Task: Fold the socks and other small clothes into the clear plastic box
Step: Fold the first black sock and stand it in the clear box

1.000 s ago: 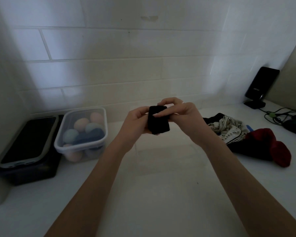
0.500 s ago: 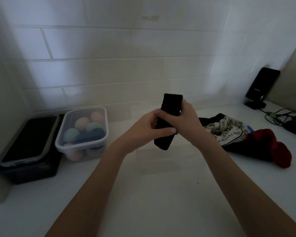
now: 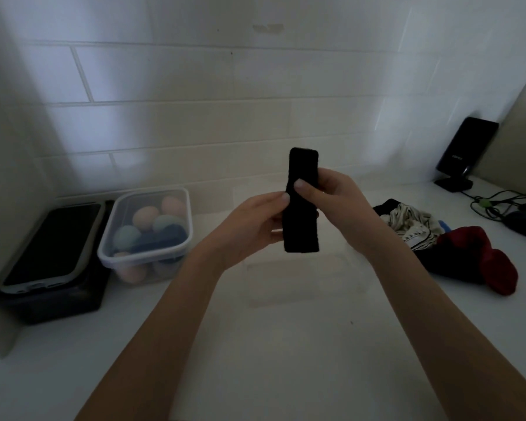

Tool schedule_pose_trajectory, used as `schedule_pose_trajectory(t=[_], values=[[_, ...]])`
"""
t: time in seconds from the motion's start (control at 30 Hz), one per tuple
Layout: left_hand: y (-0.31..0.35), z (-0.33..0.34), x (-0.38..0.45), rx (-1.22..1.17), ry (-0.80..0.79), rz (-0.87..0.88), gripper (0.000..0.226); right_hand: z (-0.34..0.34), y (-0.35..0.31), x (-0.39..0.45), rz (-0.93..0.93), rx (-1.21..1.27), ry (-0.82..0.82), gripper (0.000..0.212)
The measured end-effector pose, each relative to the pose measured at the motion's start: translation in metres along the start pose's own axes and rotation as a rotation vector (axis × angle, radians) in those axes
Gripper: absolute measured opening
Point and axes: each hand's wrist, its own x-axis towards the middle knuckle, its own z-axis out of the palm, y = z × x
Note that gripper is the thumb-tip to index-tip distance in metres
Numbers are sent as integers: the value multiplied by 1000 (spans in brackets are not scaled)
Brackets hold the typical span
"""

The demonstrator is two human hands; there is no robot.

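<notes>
One sock in hand, more to fold.
Both hands, left hand (image 3: pixel 255 226) and right hand (image 3: pixel 337 202), pinch the narrow black folded sock (image 3: pixel 302 205); left of the grip, the clear plastic box (image 3: pixel 146 256) holds rolled pastel bundles (image 3: pixel 152 223); right, a heap of dark, white and red clothes (image 3: pixel 456 247) waits.

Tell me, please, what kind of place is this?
Probably a home, at a white counter against a tiled wall. A clothes pile lies on the right, and a clear box with rolled socks stands on the left. Which room it is cannot be told.

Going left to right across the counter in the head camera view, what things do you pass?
Black tray with phone → clear plastic box → black sock → clothes pile → black stand.
</notes>
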Motion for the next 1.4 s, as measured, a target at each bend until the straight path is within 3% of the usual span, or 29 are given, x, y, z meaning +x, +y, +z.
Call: schedule_pose_trajectory(t=[0.2, 0.43, 0.53, 0.7, 0.87, 1.13, 1.23, 1.3, 1.4], values=[[-1, 1, 0, 25, 67, 81, 22, 1, 0, 0, 23, 173, -68, 15], [-2, -7, 2, 127, 223, 160, 21, -10, 7, 1, 21, 162, -218, 28], [-2, -6, 3, 169, 230, 162, 17, -9, 7, 1, 13, 182, -191, 25], [-2, -3, 2, 324, 284, 150, 12, -7, 14, 3, -41, 109, -29, 25], [-3, -6, 4, 360, 382, 144, 18, -8, 13, 0, -128, -46, -165, 42], [-1, -5, 2, 251, 333, 67, 19, -5, 10, -2, -105, -245, -209, 56], [4, -7, 0, 149, 275, 18, 24, -4, 9, -3, -78, -252, -169, 52], [6, -8, -2, 169, 208, 22, 15, -5, 7, -4, -61, -195, -129, 44], [3, -8, -3, 215, 217, 71, 38, -10, 7, -4, 9, -64, -150, 40]])
